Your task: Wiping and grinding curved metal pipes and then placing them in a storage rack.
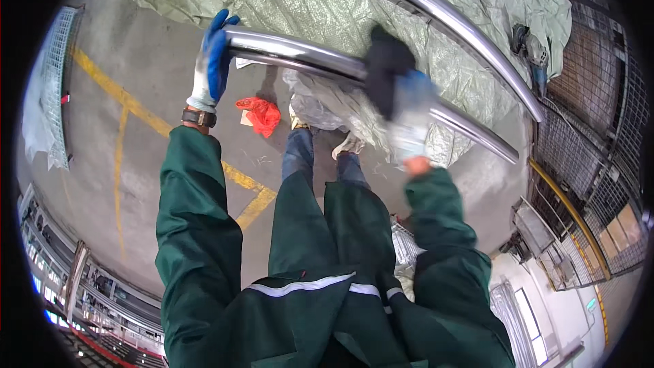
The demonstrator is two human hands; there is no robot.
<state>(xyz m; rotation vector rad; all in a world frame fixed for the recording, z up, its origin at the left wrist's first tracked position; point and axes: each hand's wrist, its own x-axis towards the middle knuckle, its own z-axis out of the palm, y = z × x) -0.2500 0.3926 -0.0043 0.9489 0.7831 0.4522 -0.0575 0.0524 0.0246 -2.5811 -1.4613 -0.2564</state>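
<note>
Gloved in white and blue, we stand over a polished metal rail (300, 46) that stretches in front of us above a concrete floor (95, 143). Its long axis slants from upper left to lower right, the near end at our left hand (214, 61), the other pointing out past our right arm toward the wire mesh (579, 119). The left fingers lie outstretched at the rail's end; whether they grip it, we cannot tell. Our right hand (413, 105), blurred, has its fingers closed on a black cloth (388, 61) laid across the rail's middle. Farther out, a second metal rail (443, 8) runs nearly parallel over a crinkled pale green sheet (286, 1), with a power tool (531, 51) near its right end. A red plastic bag (262, 116) rests on the floor near our feet, right of yellow lines (124, 97).
</note>
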